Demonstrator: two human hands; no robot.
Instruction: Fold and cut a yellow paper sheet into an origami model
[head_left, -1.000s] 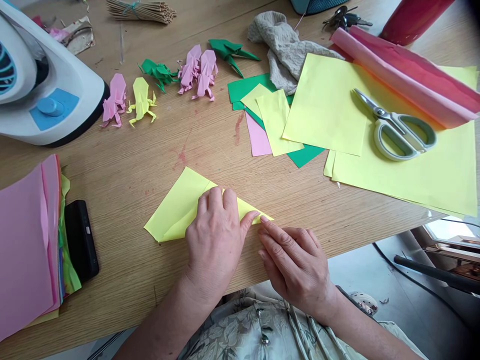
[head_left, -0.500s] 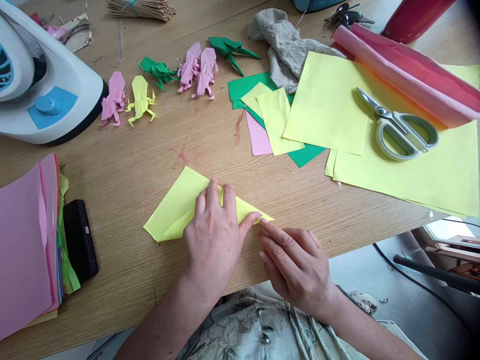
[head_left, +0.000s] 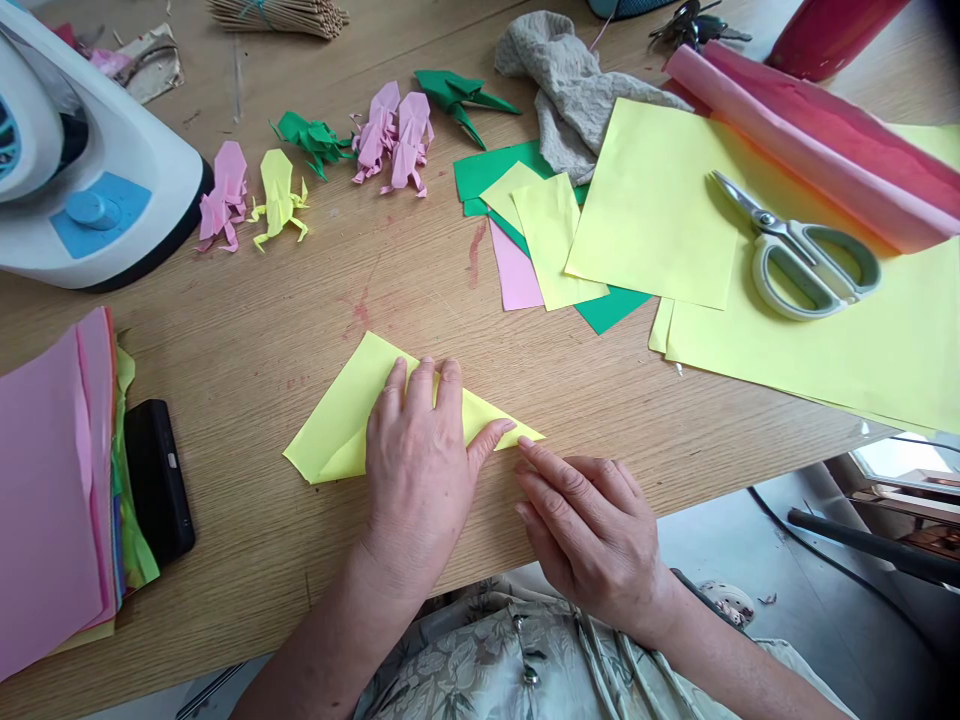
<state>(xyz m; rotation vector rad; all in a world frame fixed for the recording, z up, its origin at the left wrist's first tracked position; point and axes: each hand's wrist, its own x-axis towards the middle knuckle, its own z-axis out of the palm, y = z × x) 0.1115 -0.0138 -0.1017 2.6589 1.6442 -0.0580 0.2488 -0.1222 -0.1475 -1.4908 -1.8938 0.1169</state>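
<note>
A folded sheet of yellow paper (head_left: 341,405) lies on the table in front of me, with a diagonal fold and a narrow point at its right end. My left hand (head_left: 416,450) rests flat across its middle, fingers stretched out and thumb spread toward the point. At that right tip, a fingertip of my right hand (head_left: 592,530) touches the paper's edge. The right hand's fingers lie close together and partly curled, and I see nothing held in them. Part of the sheet is hidden beneath my left hand.
Folded paper figures, including a yellow frog (head_left: 277,198) and a green one (head_left: 311,140), stand behind. Scissors (head_left: 795,250) lie on yellow sheets (head_left: 817,360) at right. An iron-like appliance (head_left: 97,150), a paper stack (head_left: 49,500) and a black phone (head_left: 159,480) are at left.
My left hand has slid slightly left along the paper, its thumb drawing back from the right tip. The right hand has hardly moved.
</note>
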